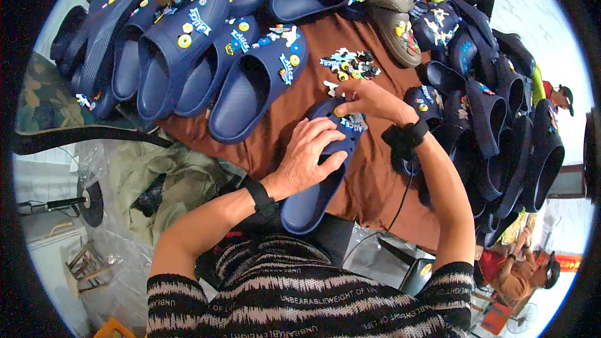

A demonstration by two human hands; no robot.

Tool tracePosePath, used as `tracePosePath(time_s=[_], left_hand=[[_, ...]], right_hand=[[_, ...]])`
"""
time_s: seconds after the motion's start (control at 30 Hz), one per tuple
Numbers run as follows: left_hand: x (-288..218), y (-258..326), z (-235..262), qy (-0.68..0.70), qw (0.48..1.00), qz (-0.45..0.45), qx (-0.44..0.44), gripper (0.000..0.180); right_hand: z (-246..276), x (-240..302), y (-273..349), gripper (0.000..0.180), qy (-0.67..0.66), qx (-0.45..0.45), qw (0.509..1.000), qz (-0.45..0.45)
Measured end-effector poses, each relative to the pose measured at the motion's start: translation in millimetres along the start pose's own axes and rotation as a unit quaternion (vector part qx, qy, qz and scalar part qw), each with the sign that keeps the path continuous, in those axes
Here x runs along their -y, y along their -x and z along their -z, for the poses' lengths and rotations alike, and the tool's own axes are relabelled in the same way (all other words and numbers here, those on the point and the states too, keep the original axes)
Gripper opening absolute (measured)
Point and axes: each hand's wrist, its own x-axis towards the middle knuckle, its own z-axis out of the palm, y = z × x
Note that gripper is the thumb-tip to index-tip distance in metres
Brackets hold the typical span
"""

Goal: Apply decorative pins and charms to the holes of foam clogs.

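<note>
A navy blue clog (307, 203) lies on the brown cloth in front of me, its toe pointing away and its open heel near my lap. My left hand (307, 156) grips its upper, fingers across the top and thumb along the opening's edge. At the toe, my right hand (379, 103) has its fingers closed on a small yellow shoe charm (340, 112). A blue-and-white lettered charm (354, 123) sits on the clog just below those fingers. Past my right hand is a loose pile of colourful charms (350, 64), with a white one (330, 87) nearer the clog.
Decorated navy clogs (241, 97) crowd the left and far side of the brown cloth (250, 156). More clogs (491, 119) are heaped on the right, near an olive-brown clog (400, 37). A black cable (400, 203) hangs from my right wrist. Other people (523, 269) are farther off.
</note>
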Motion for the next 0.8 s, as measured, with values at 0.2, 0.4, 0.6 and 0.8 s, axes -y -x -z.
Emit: tracePosePath(time_s=[0.2,0.4,0.6,0.8], left_hand=[[-2.8,0.7,2.3,-0.004,1.000,0.018,0.020,0.034],[-3.5,-0.2,1.6,-0.008,1.000,0.020,0.018,0.034],[-2.5,-0.1,2.6,-0.003,1.000,0.014,0.021,0.034],[0.5,1.1,2.5,-0.003,1.000,0.016,0.021,0.035]], right_hand=[[-8.1,3.0,6.2,0.043,0.119,-0.011,0.993,0.010],[-39.0,2.9,13.7,0.041,0.167,-0.099,0.981,0.000],[-48.5,-6.8,-1.9,0.036,0.207,-0.178,0.962,-0.020],[-6.0,-16.3,-14.0,0.047,-0.023,-0.034,0.996,-0.080]])
